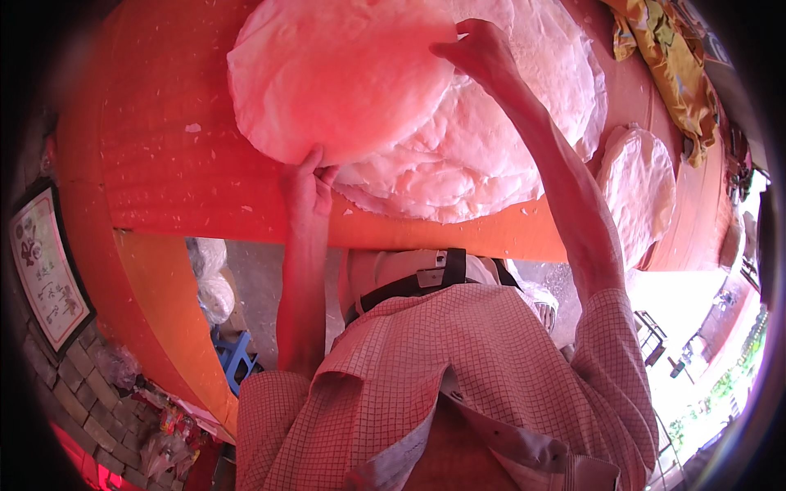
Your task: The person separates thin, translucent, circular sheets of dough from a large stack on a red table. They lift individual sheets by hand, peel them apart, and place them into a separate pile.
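Observation:
A large, thin round flatbread [344,73] is lifted up towards the camera, pale and reddish in the light. My left hand [310,184] pinches its near edge between thumb and fingers. At its right edge is my right hand [485,55], thumb and forefinger closed about the rim. Beneath and to the right lies a stack of similar flatbreads [442,178], wrinkled and overlapping, partly hidden by the raised one and by my right arm. Both stack and hands are over a table with an orange-red cover [202,153].
Another flatbread pile [638,184] lies right of my right forearm. A yellow cloth [669,67] is heaped at the far right. Crumbs dot the cover. Below the table are a blue plastic stool [233,356] and plastic-wrapped bundles [212,282]. A framed sheet with writing [52,270] is at left.

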Demonstrator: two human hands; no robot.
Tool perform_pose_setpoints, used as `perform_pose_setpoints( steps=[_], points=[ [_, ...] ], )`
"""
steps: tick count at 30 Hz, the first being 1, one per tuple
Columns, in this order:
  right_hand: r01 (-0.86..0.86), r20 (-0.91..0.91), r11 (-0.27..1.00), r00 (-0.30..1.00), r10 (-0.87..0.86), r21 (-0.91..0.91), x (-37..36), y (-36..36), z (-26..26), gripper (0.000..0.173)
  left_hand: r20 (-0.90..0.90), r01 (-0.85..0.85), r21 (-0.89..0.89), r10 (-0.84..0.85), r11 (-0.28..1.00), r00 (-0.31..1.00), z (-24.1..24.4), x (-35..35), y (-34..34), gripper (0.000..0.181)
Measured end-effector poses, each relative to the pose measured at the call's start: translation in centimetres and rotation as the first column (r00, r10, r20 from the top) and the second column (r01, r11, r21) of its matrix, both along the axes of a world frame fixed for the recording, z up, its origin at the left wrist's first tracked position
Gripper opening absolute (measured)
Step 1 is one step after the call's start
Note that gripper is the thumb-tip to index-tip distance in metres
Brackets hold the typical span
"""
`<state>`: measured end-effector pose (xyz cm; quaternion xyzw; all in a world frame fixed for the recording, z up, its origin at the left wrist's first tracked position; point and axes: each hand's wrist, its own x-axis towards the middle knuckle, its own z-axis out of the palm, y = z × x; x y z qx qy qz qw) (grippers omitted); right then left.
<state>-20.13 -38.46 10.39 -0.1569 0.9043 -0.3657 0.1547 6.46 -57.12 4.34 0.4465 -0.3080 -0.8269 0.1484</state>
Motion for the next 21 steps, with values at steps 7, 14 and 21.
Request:
perform_pose_setpoints(
  steps=[7, 14, 21],
  points=[
    [0.091, 0.578, 0.955, 0.811, 0.093, -0.282, -3.2, 0.3, -0.6, 0.024, 0.010, 0.104, 0.052, -0.104, 0.993, 0.994, 0.1, 0.4, -0.8, 0.034],
    [0.045, 0.455, 0.915, 0.876, 0.157, -0.402, -1.2, -1.4, -0.7, 0.021, 0.109, 0.134, -0.019, -0.131, 0.991, 0.985, 0.5, 0.5, -0.9, 0.032],
    [-0.392, -0.188, 0.405, 0.869, 0.458, -0.826, 0.3, -3.8, 10.5, 0.025, -0.177, -0.096, 0.103, 0.113, 0.990, 0.978, 6.1, 0.6, -0.5, 0.037]
  ],
)
